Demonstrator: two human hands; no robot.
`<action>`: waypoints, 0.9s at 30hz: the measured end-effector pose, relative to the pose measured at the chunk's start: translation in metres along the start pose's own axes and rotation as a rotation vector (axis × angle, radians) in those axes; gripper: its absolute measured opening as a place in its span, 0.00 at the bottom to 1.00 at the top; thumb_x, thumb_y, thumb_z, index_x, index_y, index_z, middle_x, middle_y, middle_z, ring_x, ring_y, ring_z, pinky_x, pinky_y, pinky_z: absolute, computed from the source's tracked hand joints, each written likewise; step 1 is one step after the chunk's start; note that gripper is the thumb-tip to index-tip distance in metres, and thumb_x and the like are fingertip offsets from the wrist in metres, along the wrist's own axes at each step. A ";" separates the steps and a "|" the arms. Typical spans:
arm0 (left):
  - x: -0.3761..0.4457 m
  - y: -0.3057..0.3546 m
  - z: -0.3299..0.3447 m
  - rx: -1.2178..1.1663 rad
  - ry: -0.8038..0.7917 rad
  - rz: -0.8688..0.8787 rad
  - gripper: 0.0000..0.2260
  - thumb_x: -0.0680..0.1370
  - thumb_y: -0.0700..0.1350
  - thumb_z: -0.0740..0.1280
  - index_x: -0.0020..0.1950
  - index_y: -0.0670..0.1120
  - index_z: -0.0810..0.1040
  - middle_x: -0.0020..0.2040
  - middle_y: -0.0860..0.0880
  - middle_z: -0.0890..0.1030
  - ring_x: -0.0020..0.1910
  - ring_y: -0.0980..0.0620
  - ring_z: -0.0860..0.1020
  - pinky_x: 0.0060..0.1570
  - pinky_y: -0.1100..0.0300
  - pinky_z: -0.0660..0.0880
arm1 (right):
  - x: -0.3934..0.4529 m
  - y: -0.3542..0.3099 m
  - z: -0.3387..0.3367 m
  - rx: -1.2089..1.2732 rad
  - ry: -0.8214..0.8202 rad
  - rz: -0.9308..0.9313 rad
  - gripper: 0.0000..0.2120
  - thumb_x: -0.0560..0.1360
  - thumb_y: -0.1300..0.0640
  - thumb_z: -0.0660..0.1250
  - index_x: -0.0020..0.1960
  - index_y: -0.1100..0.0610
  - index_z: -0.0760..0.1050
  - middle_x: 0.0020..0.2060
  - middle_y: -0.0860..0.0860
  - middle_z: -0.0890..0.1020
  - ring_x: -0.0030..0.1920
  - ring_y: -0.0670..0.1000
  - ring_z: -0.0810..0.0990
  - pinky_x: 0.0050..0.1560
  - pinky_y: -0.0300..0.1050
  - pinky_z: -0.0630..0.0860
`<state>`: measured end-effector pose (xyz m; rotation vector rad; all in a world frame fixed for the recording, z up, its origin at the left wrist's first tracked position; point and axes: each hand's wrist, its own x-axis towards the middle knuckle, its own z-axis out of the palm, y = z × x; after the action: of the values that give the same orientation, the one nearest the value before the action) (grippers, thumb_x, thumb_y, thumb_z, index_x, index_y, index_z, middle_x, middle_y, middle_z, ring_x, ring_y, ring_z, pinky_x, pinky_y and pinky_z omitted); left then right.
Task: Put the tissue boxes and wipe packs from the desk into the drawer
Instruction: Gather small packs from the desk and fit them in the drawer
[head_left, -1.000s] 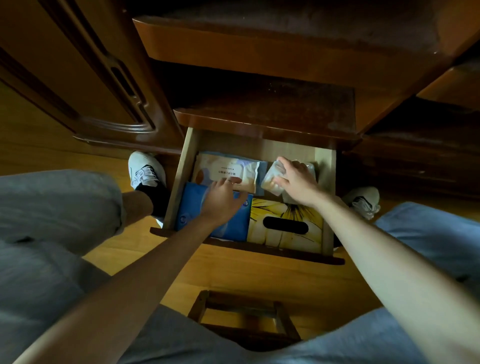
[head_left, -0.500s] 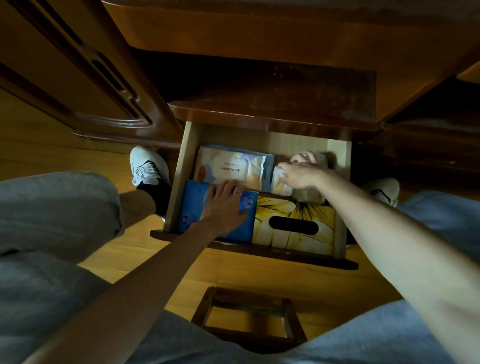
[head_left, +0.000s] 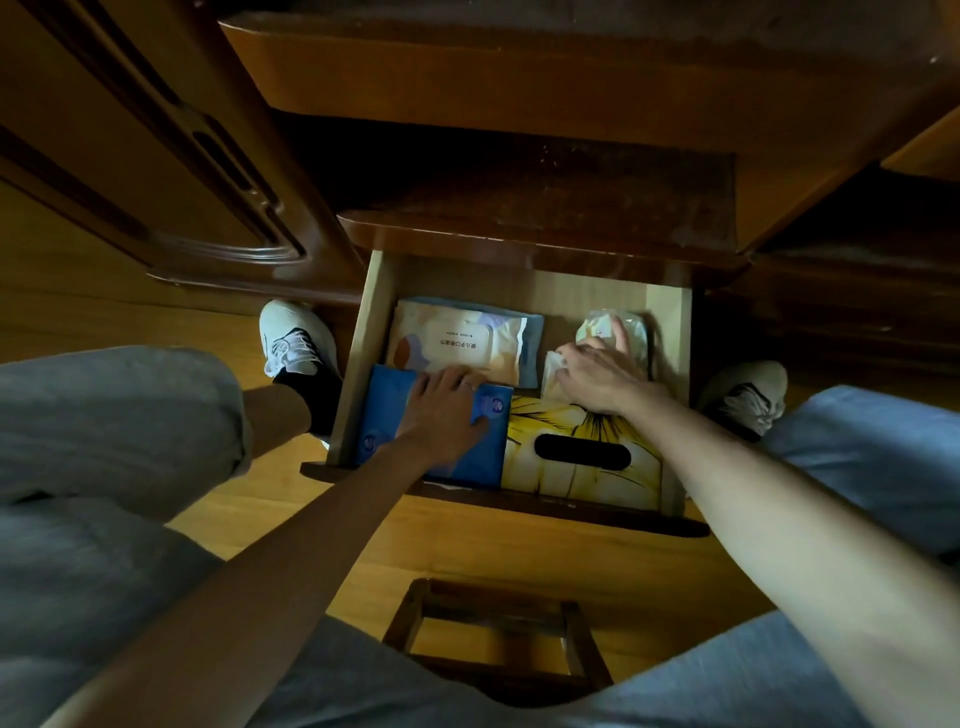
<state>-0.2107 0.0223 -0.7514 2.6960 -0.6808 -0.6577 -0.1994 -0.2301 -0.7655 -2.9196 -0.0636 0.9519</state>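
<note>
The bottom drawer of the wooden desk stands pulled out below me. Inside, a blue pack lies at the front left with my left hand flat on top of it, fingers spread. A yellow tissue box with a dark slot fills the front right. Behind the blue pack lies a pale wipe pack with a white lid. At the back right my right hand rests on small clear wipe packs, its fingers curled around them.
The desk's upper drawer fronts overhang the open drawer. My knees in grey trousers and two white shoes flank the drawer. A small wooden stool frame stands on the wooden floor between my legs.
My left hand has slid from the pale wipe pack down onto the blue pack. My right hand has lowered the small clear packs into the drawer's back right corner.
</note>
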 end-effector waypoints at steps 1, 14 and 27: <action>0.000 0.000 0.000 -0.005 0.000 0.000 0.26 0.79 0.53 0.66 0.75 0.50 0.67 0.74 0.47 0.69 0.74 0.47 0.64 0.74 0.49 0.58 | -0.001 0.000 0.000 -0.004 -0.003 0.005 0.27 0.82 0.45 0.44 0.73 0.53 0.69 0.67 0.53 0.79 0.76 0.50 0.64 0.74 0.64 0.28; -0.008 0.022 -0.045 0.106 0.017 0.041 0.29 0.81 0.55 0.65 0.79 0.49 0.62 0.81 0.46 0.58 0.80 0.44 0.56 0.75 0.45 0.57 | -0.073 -0.003 -0.051 0.060 0.089 0.052 0.31 0.80 0.47 0.60 0.81 0.50 0.57 0.79 0.55 0.62 0.79 0.58 0.56 0.75 0.58 0.56; -0.080 0.135 -0.320 0.195 0.792 0.474 0.11 0.80 0.48 0.67 0.62 0.55 0.80 0.60 0.57 0.81 0.52 0.57 0.82 0.38 0.66 0.75 | -0.258 0.007 -0.267 0.336 0.849 -0.165 0.11 0.81 0.46 0.60 0.59 0.37 0.78 0.50 0.31 0.82 0.44 0.41 0.84 0.48 0.45 0.82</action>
<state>-0.1672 -0.0019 -0.3986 2.4818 -1.1034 0.5878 -0.2506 -0.2673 -0.3994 -2.6828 -0.0816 -0.3088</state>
